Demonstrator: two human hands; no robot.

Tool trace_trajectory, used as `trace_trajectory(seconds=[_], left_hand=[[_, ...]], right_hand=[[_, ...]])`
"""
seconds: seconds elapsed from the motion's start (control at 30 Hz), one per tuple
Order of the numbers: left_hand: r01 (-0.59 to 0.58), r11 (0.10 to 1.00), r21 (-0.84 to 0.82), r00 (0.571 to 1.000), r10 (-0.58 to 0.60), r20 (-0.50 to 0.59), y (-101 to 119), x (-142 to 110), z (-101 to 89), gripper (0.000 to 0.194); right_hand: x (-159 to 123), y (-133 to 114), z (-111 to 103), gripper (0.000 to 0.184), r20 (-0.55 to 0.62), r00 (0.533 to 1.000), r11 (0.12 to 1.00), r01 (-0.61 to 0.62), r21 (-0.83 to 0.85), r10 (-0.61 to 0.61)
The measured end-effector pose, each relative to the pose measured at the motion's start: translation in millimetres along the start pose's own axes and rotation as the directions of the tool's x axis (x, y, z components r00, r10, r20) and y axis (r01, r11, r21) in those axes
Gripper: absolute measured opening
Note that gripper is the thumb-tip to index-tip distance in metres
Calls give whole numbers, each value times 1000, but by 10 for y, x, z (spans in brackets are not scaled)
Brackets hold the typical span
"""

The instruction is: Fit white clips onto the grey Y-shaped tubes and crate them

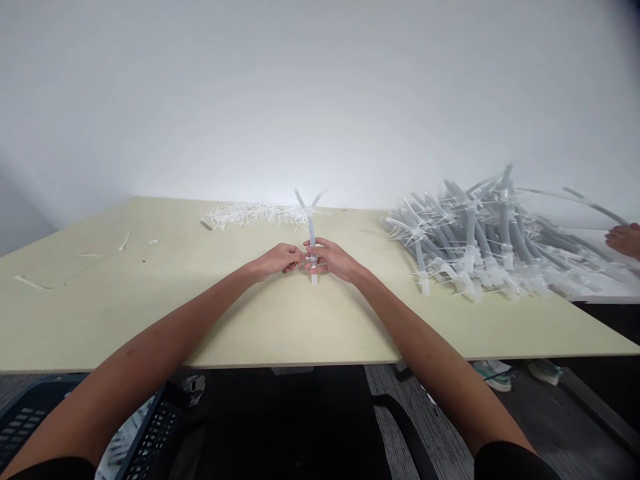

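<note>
A grey flexible tube [312, 230] with a forked top stands roughly upright in front of me, and a clear plastic connector [314, 279] forms its lower end. From the right, my right hand [336, 260] has its fingers wrapped around the lower part of the tube, just above the connector's end. My left hand [281, 259] is closed in a pinch at the left side of the same spot. Whatever lies between its fingertips is too small to make out.
A pile of similar grey tubes [470, 230] covers the table's right side. White cable ties [255, 214] lie heaped at the back, with a few loose strips [34, 283] on the left. Another person's hand [625, 240] is at the far right. A blue basket [145, 433] stands below.
</note>
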State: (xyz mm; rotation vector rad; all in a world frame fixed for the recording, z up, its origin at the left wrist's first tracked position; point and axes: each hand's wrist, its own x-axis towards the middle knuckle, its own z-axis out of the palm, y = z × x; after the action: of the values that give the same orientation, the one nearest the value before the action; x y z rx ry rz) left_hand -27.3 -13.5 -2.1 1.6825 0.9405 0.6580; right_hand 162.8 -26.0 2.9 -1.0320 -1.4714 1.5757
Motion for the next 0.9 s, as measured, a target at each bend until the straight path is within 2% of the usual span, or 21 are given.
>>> trace_trajectory(seconds=[0.3, 0.5, 0.67, 0.9], left_hand=[[4, 1000, 17, 1000, -4, -7, 5, 8, -18, 23], [-2, 999, 33, 1000, 2, -17, -13, 29, -17, 17], [-12, 993, 117, 999, 18, -51, -34, 35, -26, 14], [-12, 989, 147, 999, 18, -38, -17, 17, -60, 11]], right_hand=[[12, 18, -33, 43, 33, 999, 999, 30, -31, -29], [21, 22, -48, 39, 42, 999, 999, 30, -35, -29], [14, 22, -49, 36, 18, 999, 998, 37, -48, -36], [40, 57, -57, 32, -7, 999, 998, 41, -54, -42]])
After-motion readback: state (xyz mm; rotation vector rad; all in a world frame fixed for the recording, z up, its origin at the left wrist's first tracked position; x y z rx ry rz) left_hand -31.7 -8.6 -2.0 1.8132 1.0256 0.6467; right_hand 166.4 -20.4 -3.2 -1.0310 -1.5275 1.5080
